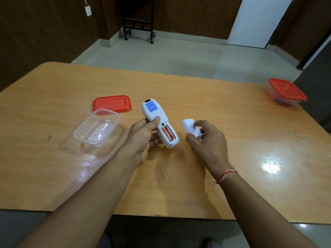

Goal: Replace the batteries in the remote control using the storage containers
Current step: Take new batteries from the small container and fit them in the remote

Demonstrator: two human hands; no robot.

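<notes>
My left hand (143, 135) grips a white remote control (154, 115) face down above the table, its blue label toward the far end. The battery bay is uncovered and two orange batteries (168, 133) lie side by side in it. My right hand (207, 138) holds the white battery cover (191, 128) just right of the remote. An open clear container (97, 127) stands left of my left hand with nothing visible in it. Its red lid (112, 103) lies flat behind it.
A second clear container with a red lid on (286, 92) sits at the table's far right edge, something dark inside. The wooden table (232, 122) ends close to me. Beyond it are a tiled floor and a black wheeled stand (138, 25).
</notes>
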